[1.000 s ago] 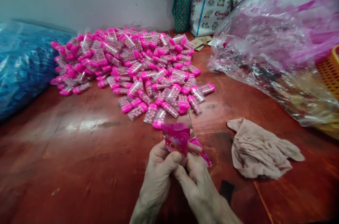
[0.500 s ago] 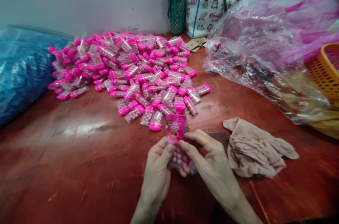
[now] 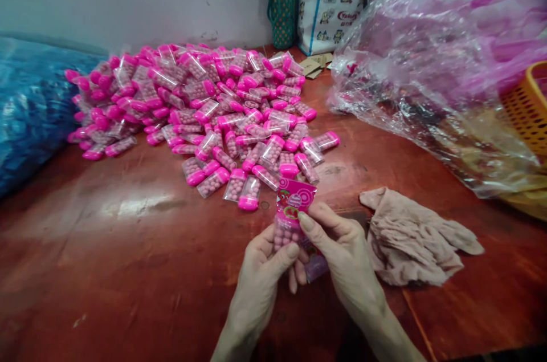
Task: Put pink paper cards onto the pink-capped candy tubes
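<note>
Between my two hands is a clear container of pink balls (image 3: 285,235), upright, with a printed pink sleeve (image 3: 296,195) around its upper part. My left hand (image 3: 267,262) grips the container low down, thumb across its front. My right hand (image 3: 337,242) pinches the sleeve at its right edge. Another printed wrapper (image 3: 315,267), partly hidden, shows below the right fingers. Beyond the hands, a large pile of similar containers with pink caps (image 3: 200,94) lies on the red-brown table (image 3: 141,259).
A crumpled beige cloth glove (image 3: 414,236) lies right of my hands. Blue plastic bag (image 3: 34,111) at the left; clear and pink plastic (image 3: 427,65) and an orange basket (image 3: 525,111) at the right. A white bag (image 3: 333,8) and green pouch (image 3: 282,14) stand by the wall.
The container and sleeve have shifted slightly right and the sleeve's print shows more fully. My left thumb now lies across the container's front. More of the lower wrapper shows. The view has shifted slightly.
</note>
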{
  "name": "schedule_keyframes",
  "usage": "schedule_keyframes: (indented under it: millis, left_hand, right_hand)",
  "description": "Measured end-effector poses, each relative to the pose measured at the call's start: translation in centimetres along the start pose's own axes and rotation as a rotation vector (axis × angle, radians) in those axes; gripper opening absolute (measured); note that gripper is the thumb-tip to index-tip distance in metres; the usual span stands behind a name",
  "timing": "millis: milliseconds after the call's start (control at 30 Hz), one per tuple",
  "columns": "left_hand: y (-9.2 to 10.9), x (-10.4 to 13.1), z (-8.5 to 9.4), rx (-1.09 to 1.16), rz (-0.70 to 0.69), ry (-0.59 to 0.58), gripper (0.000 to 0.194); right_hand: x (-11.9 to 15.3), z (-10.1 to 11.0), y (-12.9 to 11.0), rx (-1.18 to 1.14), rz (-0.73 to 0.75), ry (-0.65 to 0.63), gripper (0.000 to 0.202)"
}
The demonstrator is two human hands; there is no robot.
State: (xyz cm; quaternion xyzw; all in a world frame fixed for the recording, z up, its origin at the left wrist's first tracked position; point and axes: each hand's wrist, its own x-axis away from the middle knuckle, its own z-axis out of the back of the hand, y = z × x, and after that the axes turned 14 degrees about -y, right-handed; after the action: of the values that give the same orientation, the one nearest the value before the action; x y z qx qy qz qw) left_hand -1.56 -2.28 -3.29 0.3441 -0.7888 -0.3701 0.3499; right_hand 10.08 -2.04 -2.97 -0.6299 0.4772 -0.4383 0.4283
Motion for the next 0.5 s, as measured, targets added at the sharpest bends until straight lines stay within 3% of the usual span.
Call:
schedule_keyframes:
  millis: [233, 367, 500]
  left_hand:
    - [-0.4, 0.2, 0.2, 0.025, -0.003, 0.088, 0.011]
    - [-0.1, 0.1, 0.2, 0.001, -0.012, 0.113, 0.010]
    - [0.0, -0.2, 0.1, -0.010, -0.006, 0.081, 0.010]
  right_hand:
    - [0.1, -1.5, 1.1, 0.241, 0.055, 0.118, 0.014]
    - [0.3, -1.7, 2.3, 0.210, 0.060, 0.110, 0.014]
    - [0.3, -1.4, 1.8, 0.198, 0.079, 0.125, 0.011]
